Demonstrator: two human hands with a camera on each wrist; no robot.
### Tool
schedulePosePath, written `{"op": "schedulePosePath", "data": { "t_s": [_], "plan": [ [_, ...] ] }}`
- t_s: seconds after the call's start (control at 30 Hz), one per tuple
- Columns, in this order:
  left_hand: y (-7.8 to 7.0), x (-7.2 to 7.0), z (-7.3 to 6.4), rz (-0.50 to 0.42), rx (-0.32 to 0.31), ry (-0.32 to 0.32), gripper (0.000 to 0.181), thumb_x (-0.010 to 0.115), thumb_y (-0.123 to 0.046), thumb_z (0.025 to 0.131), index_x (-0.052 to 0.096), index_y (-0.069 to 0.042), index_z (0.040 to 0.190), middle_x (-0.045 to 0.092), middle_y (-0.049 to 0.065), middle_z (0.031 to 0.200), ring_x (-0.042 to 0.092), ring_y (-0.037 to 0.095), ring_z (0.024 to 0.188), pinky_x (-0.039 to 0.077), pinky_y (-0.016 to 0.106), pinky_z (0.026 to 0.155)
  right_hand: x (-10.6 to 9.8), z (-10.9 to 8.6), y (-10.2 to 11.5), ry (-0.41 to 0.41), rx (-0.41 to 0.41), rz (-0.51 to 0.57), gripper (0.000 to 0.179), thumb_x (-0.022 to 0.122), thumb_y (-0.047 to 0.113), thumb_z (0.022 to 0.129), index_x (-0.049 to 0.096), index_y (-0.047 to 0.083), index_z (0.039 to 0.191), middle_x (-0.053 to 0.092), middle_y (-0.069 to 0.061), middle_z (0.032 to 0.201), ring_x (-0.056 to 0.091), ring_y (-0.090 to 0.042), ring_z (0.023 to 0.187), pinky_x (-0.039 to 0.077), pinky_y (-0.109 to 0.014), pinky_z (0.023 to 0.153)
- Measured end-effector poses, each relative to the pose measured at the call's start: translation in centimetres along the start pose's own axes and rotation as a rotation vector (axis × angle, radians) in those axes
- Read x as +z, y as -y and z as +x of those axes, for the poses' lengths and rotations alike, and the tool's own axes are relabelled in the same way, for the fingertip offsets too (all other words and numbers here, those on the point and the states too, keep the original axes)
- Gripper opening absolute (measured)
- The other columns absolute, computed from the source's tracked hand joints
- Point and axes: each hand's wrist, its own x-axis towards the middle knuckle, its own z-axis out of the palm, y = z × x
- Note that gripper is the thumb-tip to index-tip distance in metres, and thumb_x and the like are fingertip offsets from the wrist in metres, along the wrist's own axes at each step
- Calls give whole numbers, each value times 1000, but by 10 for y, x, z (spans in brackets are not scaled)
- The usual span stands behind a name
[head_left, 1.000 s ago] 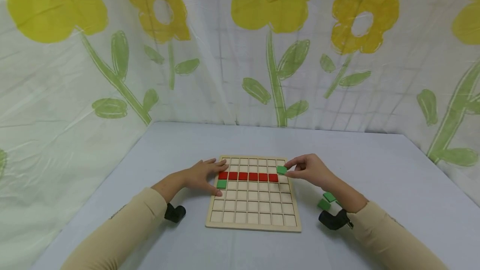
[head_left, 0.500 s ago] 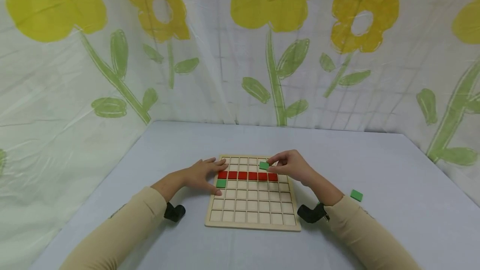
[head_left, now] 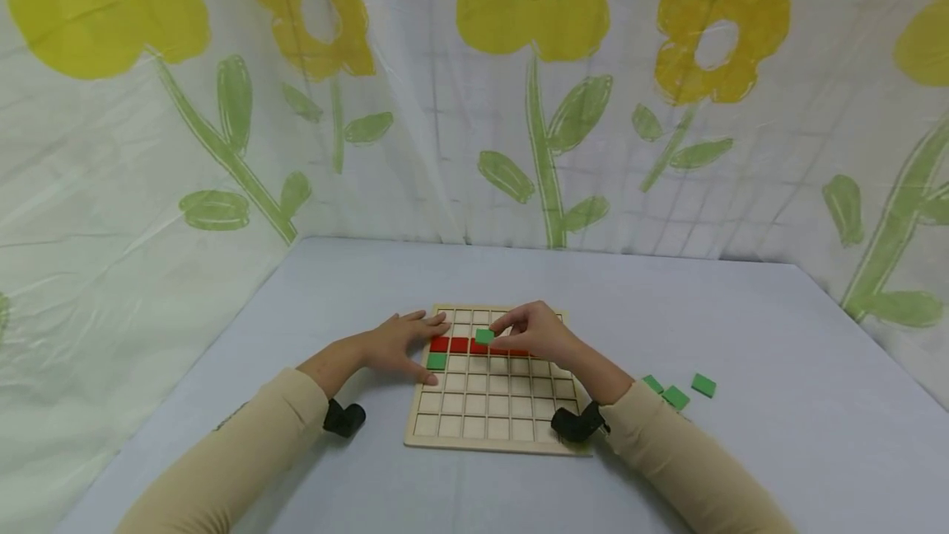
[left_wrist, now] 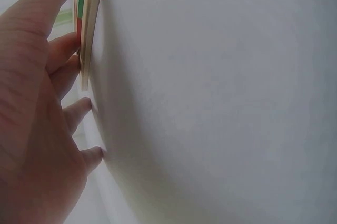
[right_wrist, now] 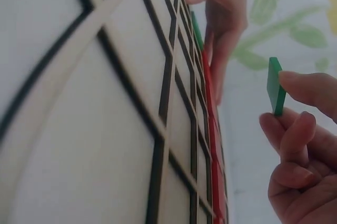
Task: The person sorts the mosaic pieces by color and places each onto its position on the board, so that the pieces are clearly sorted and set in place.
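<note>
A wooden grid board lies on the table, with a row of red tiles across it. One green tile sits in the leftmost cell just below that row. My left hand rests on the board's left edge, fingers spread and thumb near the green tile; in the left wrist view the fingertips touch the board and the table. Between thumb and fingers, my right hand pinches another green tile above the board. That hand hides part of the red row in the head view.
Several loose green tiles lie on the white table to the right of the board, partly behind the right sleeve. A flower-printed curtain hangs behind the table. Black wrist cameras are strapped to both wrists.
My right hand has moved left over the board with the pinched green tile, from the right edge to above the red row. The left hand stays in place.
</note>
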Motion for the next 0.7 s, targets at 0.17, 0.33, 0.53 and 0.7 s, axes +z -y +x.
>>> {"op": "schedulePosePath", "data": {
  "t_s": [0.17,0.33,0.53,0.7],
  "plan": [
    [0,-1,-1,3,1,1,88,68,-58,74,32,-23,146,18,-5,156,6,31,146,1,60,114,11,11,5,19,-18,-26,24,73,16,80,71,1,99,67,-10,73,57,-34,61,45,-27,51],
    [0,-2,-1,11,15,-3,88,67,-59,74,32,-22,146,18,-4,156,6,32,145,3,61,113,19,20,7,29,-21,-89,24,72,17,81,71,3,100,68,-9,74,59,-22,59,46,-27,51],
    [-1,-3,-1,7,19,3,88,68,-59,74,33,-22,146,18,-4,156,6,32,145,2,61,113,25,23,8,31,-33,-109,23,72,16,81,71,1,99,71,-11,83,60,-15,59,47,-24,51],
    [0,-2,-1,2,25,2,88,68,-58,74,33,-20,146,19,-2,156,7,34,145,3,62,112,31,23,10,43,-50,-155,22,74,16,79,72,3,96,70,-10,87,57,-8,61,49,-22,56]
  ]
}}
